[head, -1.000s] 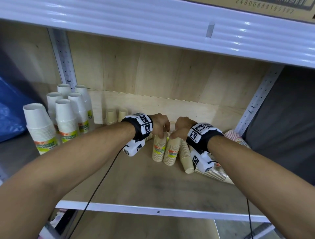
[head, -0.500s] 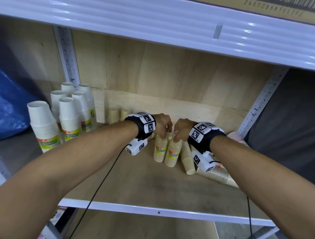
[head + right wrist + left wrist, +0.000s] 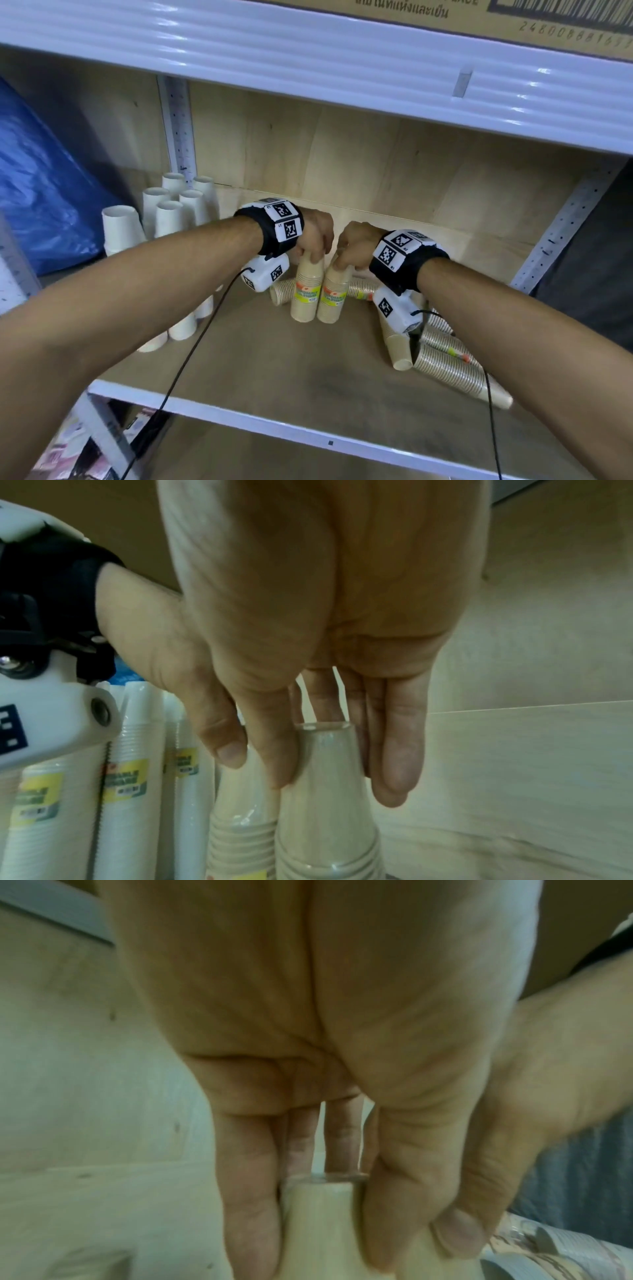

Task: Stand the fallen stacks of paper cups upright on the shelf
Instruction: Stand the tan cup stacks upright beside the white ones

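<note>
Two wrapped stacks of beige paper cups stand upright side by side mid-shelf, bases up. My left hand grips the top of the left stack, fingers and thumb around it. My right hand grips the top of the right stack, fingers down both sides of it. Fallen stacks lie on the shelf: one behind the upright pair, a beige one and a ribbed one at the right under my right wrist.
Upright white cup stacks fill the shelf's left end, also seen in the right wrist view. The wooden shelf board has a white front edge. An upper shelf hangs low overhead. A blue bag sits left.
Both hands keep hold of the two stacks' tops. The pair stands closer together and more upright than a second ago; the head view has shifted slightly.
</note>
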Motion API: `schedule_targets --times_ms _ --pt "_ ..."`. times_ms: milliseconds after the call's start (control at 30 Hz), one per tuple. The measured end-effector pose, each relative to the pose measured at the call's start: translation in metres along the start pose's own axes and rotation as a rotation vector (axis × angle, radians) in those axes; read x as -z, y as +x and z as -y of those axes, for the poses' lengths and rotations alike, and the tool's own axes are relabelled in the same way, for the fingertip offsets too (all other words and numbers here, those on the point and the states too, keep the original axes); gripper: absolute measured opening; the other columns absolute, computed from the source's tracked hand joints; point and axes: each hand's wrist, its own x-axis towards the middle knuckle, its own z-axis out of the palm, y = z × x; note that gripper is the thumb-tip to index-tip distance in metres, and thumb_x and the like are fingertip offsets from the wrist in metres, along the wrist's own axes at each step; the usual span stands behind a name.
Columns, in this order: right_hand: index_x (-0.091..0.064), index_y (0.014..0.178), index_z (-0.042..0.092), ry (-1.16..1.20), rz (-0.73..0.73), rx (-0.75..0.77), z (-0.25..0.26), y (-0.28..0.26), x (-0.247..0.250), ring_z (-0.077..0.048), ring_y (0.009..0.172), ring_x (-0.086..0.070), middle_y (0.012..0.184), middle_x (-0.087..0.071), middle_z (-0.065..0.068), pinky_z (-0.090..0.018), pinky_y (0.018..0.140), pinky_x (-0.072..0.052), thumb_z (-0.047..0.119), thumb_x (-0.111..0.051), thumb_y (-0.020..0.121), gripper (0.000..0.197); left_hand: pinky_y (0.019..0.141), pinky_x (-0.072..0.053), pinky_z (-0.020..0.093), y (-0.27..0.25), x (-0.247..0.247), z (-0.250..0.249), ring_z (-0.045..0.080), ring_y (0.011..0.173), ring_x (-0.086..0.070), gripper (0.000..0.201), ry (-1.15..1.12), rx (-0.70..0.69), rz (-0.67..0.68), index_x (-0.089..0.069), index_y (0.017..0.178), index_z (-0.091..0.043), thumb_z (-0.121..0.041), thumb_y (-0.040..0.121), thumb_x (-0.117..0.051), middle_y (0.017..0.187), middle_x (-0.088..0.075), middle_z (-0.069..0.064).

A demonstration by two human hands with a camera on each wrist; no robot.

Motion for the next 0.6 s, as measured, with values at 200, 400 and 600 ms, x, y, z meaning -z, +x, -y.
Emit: schedule_targets --times_ms 200,400,600 --pt "-0.068 0.106 0.007 0.086 -0.049 0.122 0.038 0.017 0.006 -0.023 0.087 -0.069 0.099 -0.068 -0.008 -0.037 0.081 -0.056 0.027 -0.079 0.076 0.038 0.072 -0.058 0.031 -0.025 0.021 0.035 0.02 0.09 -0.066 0.037 0.0 0.156 -0.045 -0.071 0.109 -0.016 -0.01 0.073 -0.075 0.109 -0.067 0.004" --pt "-0.065 0.092 0.014 0.169 -0.073 0.222 0.066 0.041 0.002 -0.021 0.084 -0.065 0.094 -0.065 -0.003 -0.036 0.079 -0.056 0.029 -0.081 0.073 0.03 0.041 -0.042 0.01 -0.044 0.032 0.062 -0.001 0.048 -0.057 0.024 0.012 0.241 -0.053 -0.067 0.105 -0.002 -0.001 0.081 -0.07 0.099 -0.058 0.007" --pt "-0.061 0.092 0.015 0.114 -0.122 0.287 0.077 0.067 -0.006 -0.019 0.09 -0.059 0.095 -0.059 0.0 -0.025 0.069 -0.043 0.032 -0.08 0.075 0.03 0.045 -0.041 0.009 -0.04 0.024 0.081 0.003 0.057 -0.055 0.038 -0.039 0.267 -0.13 -0.042 0.067 -0.021 0.002 0.083 -0.069 0.077 -0.049 -0.001"
